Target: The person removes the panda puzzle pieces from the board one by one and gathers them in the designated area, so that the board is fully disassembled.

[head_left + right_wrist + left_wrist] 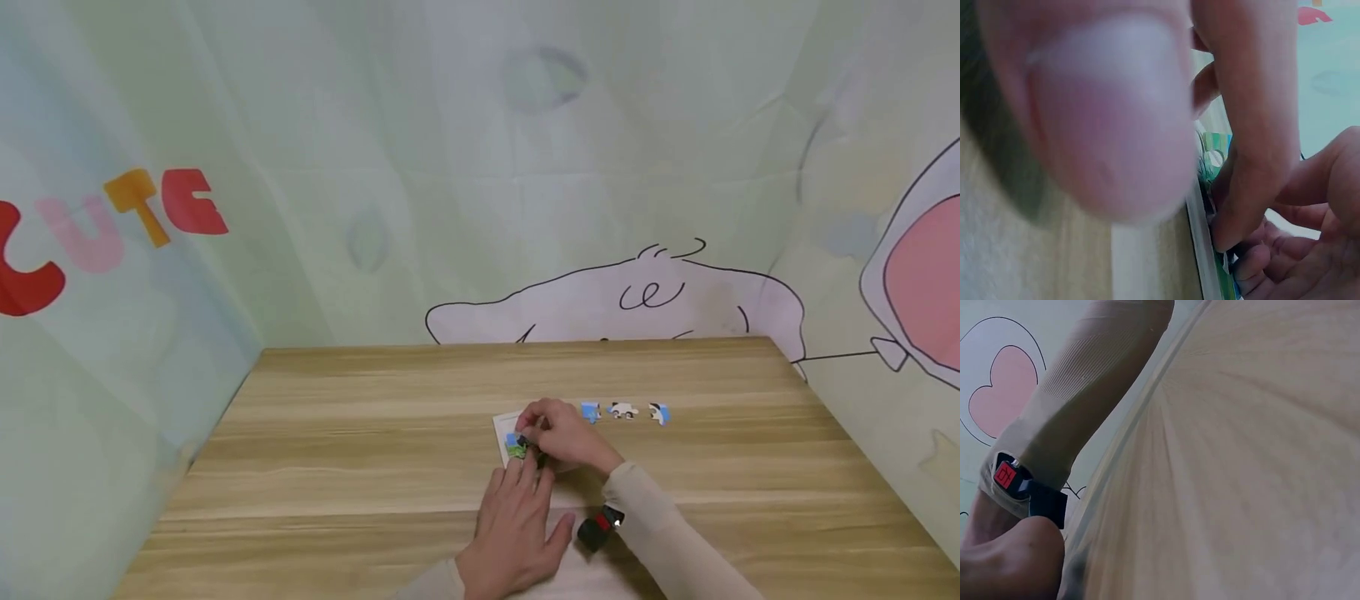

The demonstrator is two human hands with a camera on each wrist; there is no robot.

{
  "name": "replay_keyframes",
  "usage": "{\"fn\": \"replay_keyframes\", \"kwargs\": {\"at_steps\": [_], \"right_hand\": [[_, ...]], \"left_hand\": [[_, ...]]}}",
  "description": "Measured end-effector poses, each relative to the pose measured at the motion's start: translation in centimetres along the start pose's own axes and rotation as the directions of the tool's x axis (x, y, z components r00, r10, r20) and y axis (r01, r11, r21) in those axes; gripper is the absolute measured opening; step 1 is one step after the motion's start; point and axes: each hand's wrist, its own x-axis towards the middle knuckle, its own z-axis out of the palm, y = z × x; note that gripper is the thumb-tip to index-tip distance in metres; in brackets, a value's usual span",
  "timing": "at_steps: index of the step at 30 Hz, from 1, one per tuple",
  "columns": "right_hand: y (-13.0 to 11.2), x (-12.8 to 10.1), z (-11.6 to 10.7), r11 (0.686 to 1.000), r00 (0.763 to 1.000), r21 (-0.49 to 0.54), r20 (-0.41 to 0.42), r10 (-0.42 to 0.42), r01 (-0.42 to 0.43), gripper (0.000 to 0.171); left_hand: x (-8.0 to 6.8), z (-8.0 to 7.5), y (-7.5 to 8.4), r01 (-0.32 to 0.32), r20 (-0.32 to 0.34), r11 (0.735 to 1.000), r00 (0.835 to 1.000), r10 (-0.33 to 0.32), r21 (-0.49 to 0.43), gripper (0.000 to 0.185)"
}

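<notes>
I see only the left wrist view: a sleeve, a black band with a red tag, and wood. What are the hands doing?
Observer: In the head view, the right hand pinches a puzzle piece over a small white puzzle board.
Operator: And the left hand?
Observer: The left hand lies flat on the table, its fingers straight and reaching the near edge of the board.
Operator: Are other pieces left?
Observer: Yes, three loose pieces lie in a row on the table, just right of the board.
Operator: Does the right wrist view show more?
Observer: Mostly a blurred thumb; behind it, fingertips press on the coloured board edge.
</notes>
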Motion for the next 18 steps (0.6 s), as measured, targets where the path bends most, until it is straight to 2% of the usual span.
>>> {"fn": "replay_keyframes", "kwargs": {"at_steps": [4,7,12,15,18], "right_hand": [[0.1,-0.1,-0.1,0.999,1.0,0.04,-0.029,-0.003,0.004,0.01],[0.5,-0.4,-0.2,0.997,0.993,0.072,-0.119,-0.013,0.022,0.009],[2.0,-2.0,-1.9,0.996,0.959,0.094,-0.282,0.032,-0.005,0.007],[3.4,-3.2,-3.6,0.997,0.951,0.054,-0.304,0.061,-0.047,0.007],[4.4,-4.0,-5.0,0.996,0.953,0.002,-0.29,0.087,-0.09,0.006]], "left_hand": [[0.2,-0.2,0.0,-0.01,0.012,1.0,1.0,0.01,0.016,0.057],[0.4,-0.2,-0.1,-0.01,0.031,1.0,0.999,0.009,0.024,0.06],[0.1,-0.3,-0.4,-0.003,0.078,1.0,0.997,0.001,0.018,0.066],[-0.2,-0.4,-0.6,0.0,0.089,0.999,0.996,-0.002,0.032,0.068],[-0.5,-0.3,-0.7,0.003,0.088,0.999,0.996,-0.007,0.046,0.068]]}}
